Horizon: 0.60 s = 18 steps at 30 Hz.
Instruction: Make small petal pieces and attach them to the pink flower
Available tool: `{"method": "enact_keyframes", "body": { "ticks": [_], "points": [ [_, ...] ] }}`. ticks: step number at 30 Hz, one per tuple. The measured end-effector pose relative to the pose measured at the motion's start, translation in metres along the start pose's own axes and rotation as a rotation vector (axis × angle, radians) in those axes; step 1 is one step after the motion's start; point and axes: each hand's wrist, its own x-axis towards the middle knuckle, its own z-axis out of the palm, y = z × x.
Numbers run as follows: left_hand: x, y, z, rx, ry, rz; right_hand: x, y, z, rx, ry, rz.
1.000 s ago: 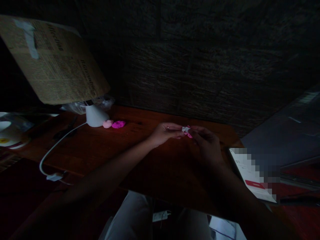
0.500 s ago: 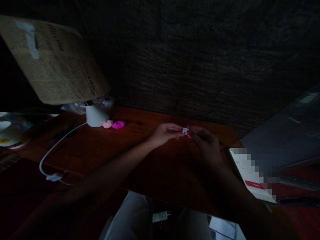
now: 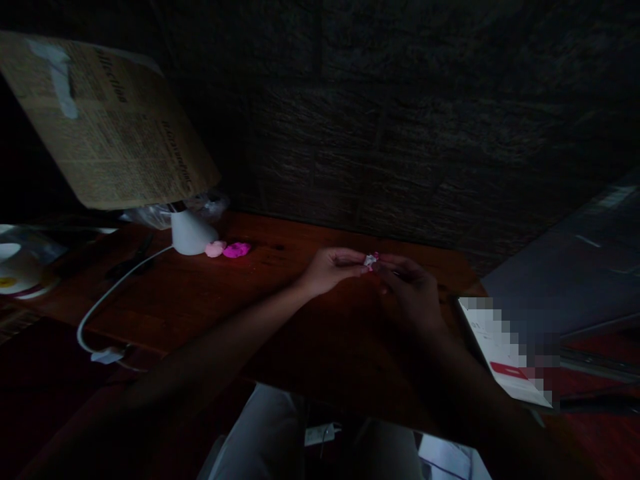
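Between my two hands, above the wooden table, is a small white and pink piece [image 3: 371, 261] that looks like soft modelling clay. My left hand [image 3: 331, 269] pinches its left side between thumb and fingers; a ring shows on one finger. From the right, my right hand [image 3: 411, 285] grips the same piece with closed fingertips, which cover part of it. A pale pink lump [image 3: 215, 249] and a bright magenta lump [image 3: 237, 250] rest side by side at the foot of the lamp, apart from my hands.
The lamp's white base [image 3: 191, 233] carries a newspaper-print shade [image 3: 120, 133] at the left. Its white cord [image 3: 117, 283] runs over the table edge. A cup [image 3: 20, 273] stands far left. Toward the right lies a white and red box-like item [image 3: 505, 360]. Behind rises a dark wall [image 3: 400, 133].
My fingers have shifted slightly around the piece, and less of its pink part shows now. Both hands stay in nearly the same place.
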Motion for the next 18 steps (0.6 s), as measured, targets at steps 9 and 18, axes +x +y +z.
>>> {"method": "enact_keyframes", "body": {
  "ticks": [9,18],
  "points": [
    [-0.0004,0.0029,-0.0012,0.001,-0.026,0.003,-0.0017,-0.0040,0.0000,-0.039,0.009,-0.027],
    [-0.0022,-0.0025,0.0024,0.060,0.016,0.068,-0.0024,-0.0041,0.0011,-0.056,0.051,-0.004]
  ]
}}
